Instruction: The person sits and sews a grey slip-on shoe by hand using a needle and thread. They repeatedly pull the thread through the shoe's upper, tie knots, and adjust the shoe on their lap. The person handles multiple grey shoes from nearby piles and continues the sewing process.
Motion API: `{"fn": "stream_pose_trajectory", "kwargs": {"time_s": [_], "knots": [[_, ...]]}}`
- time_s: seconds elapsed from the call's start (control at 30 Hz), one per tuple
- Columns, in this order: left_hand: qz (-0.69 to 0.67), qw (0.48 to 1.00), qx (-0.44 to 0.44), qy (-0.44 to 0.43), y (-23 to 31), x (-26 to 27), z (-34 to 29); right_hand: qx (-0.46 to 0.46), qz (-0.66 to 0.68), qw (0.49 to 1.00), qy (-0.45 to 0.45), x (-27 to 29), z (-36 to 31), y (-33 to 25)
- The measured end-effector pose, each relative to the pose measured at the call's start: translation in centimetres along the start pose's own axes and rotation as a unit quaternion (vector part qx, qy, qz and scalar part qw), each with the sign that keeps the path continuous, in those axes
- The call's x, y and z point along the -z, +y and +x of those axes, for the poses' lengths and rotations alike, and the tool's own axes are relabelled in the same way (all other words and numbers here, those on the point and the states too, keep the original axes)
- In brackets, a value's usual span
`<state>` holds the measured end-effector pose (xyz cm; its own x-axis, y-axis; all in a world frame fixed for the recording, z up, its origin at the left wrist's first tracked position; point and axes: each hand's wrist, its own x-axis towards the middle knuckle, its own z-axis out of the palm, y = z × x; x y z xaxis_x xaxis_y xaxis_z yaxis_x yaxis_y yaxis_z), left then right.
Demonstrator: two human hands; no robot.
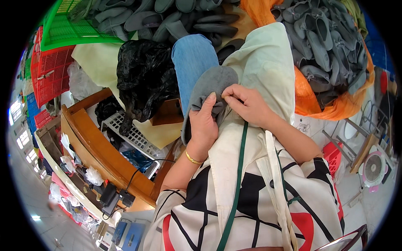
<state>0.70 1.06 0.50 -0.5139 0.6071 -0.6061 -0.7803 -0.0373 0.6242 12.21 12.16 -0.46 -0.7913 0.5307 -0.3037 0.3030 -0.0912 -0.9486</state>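
Observation:
A dark grey fabric slipper (215, 80) rests over my lap, its rounded end pointing up and away from me. My left hand (202, 127) is closed around its near part, the thumb pressed beside a grey bow (216, 106) on the upper. At the slipper's right edge my right hand (252, 108) makes a pinch, thumb and forefinger together next to the bow. Whatever lies between those fingertips is too small to make out. Beneath the slipper are a pale cloth (268, 54) over my right leg and my blue-trousered left leg (194, 52).
Many grey slippers fill an orange sack (349, 106) at the right; more are piled (146, 21) ahead, beside a green basket (63, 33). A black plastic bag (144, 71) hangs by my left knee. At the left stands a wooden drawer unit (104, 146) with a white crate (134, 136). A fan (374, 168) stands far right.

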Motion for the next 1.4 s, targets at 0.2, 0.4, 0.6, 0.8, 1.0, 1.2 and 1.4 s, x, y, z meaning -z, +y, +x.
{"fn": "stream_pose_trajectory", "kwargs": {"time_s": [0.2,0.4,0.6,0.8,1.0,1.2,1.4], "knots": [[-0.013,1.000,0.008,0.010,0.3,0.0,0.0,0.005,-0.019,1.000,-0.010,0.2,-0.2,-0.2],[-0.018,0.999,0.030,0.027,0.7,-0.2,0.1,0.015,-0.025,0.999,-0.015,0.3,-0.1,-0.2],[-0.031,0.997,0.052,0.037,0.7,0.4,0.6,0.068,-0.043,0.997,0.004,-0.3,0.0,0.9],[-0.017,0.998,0.038,0.040,0.5,0.1,0.5,0.078,-0.065,0.995,0.025,-1.0,0.0,0.8],[0.053,0.998,-0.025,-0.016,-1.1,0.5,0.1,-0.030,0.019,0.999,0.018,-0.9,1.3,-2.1],[0.105,0.993,-0.048,-0.015,-1.5,-0.4,-0.8,0.133,-0.266,0.953,0.054,1.1,1.3,-3.0],[0.347,0.930,-0.062,-0.106,-1.6,0.7,-1.1,0.122,-0.216,0.969,0.011,1.7,-0.4,-2.1]]}}
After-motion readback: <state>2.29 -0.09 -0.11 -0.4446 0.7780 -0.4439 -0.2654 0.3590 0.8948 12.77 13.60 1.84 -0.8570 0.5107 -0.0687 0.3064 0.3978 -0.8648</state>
